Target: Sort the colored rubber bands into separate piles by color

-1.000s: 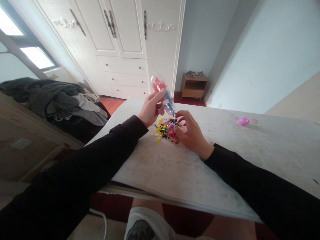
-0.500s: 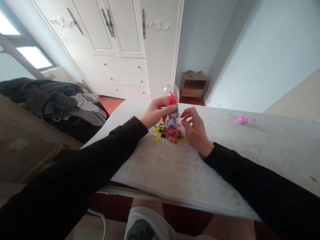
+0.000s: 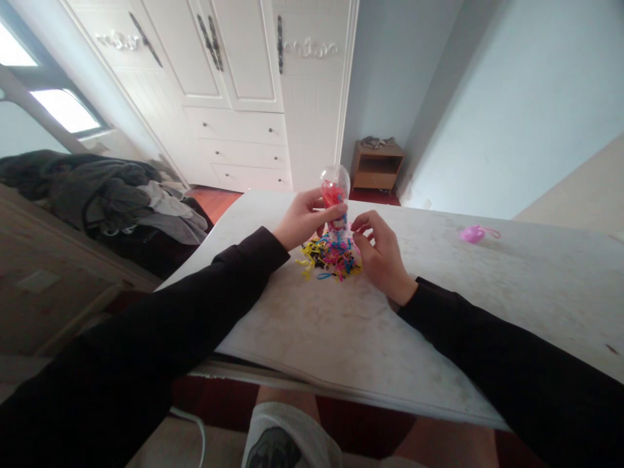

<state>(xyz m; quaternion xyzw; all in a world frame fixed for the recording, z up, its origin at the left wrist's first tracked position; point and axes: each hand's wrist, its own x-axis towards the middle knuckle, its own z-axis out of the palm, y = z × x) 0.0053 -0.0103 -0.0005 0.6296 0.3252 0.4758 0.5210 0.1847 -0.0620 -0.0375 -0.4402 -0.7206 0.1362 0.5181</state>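
Left hand [image 3: 309, 220]: I see it wrapped round the bottle [image 3: 337, 173], thumb across the front.
Right hand [image 3: 383, 255]: fingers curled, just right of the pile [image 3: 325, 255]; I can't tell whether they pinch anything.
Bottle: domed end up, over the pile, red bands [image 3: 333, 194] inside. I judge it light, smooth, easily dented; I'd grip its middle.
Pile: loose coloured bands, probably soft and stretchy.
Pink piece [image 3: 472, 234]: well right of the pile.
Writing: none I can read.
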